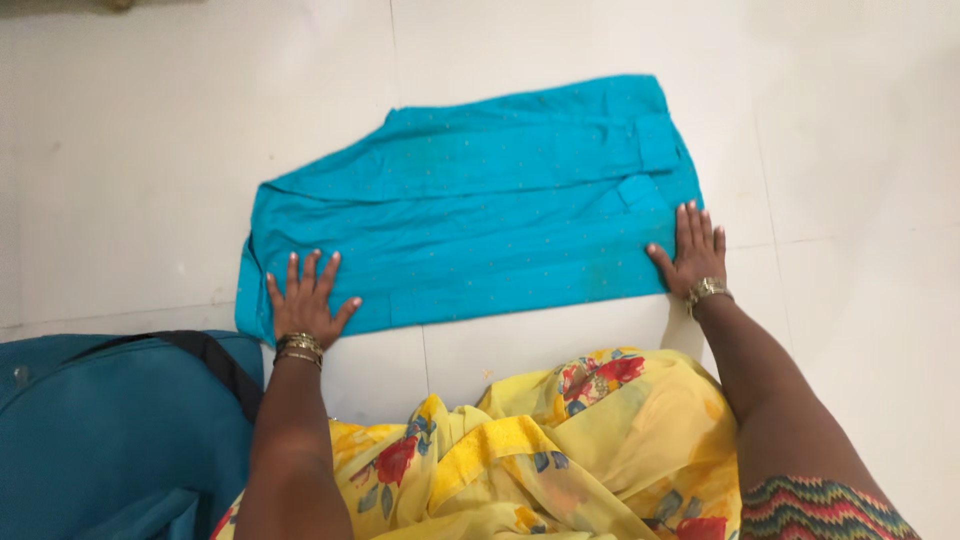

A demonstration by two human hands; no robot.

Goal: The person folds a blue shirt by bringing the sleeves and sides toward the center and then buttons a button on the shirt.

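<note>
A folded turquoise cloth (470, 205) lies flat on the white tiled floor (150, 170). The left hand (307, 295) and right hand (692, 252), fingers spread, gripping nothing, press its near corners, seemingly smoothing the soft, creased fabric. Nearer than the cloth, yellow floral fabric (530, 450) bunches beside a teal bag (110, 430).

Two hands (306, 300), one turquoise garment (470, 200), one teal bag (110, 430).

Both arms reach out straight-ish, well apart. Left hand (308, 297) lies flat, palm down, fingers fanned wide. Right hand (692, 252) also flat, palm down, fingers close together. Bangles on both wrists.
</note>
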